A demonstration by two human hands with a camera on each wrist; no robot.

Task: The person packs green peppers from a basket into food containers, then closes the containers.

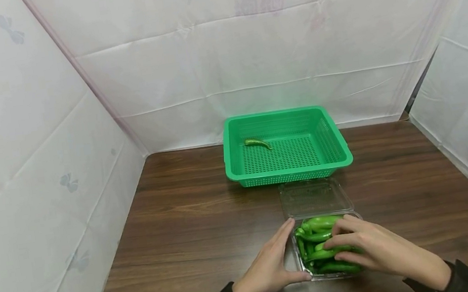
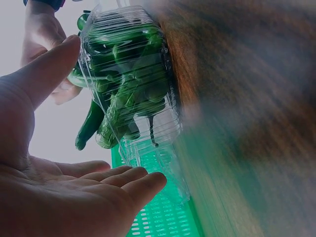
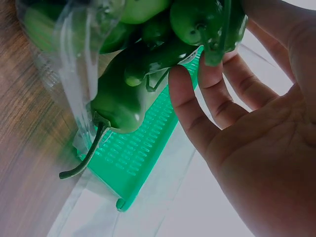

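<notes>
A clear, ribbed plastic box (image 1: 304, 261) of glossy, curved green peppers (image 1: 324, 243) sits at the table's (image 1: 191, 227) 6 o'clock edge, lid (image 1: 315, 197) folded back toward 12. The peppers mostly lie 9-to-3. The left hand (image 1: 273, 265) rests straight-fingered against the box's 9 o'clock wall. The right hand (image 1: 364, 245) arches over the pile, fingers curled on a pepper, seemingly pinching it. A green perforated basket (image 1: 331, 137) at 12 holds one pepper (image 1: 257, 142).
</notes>
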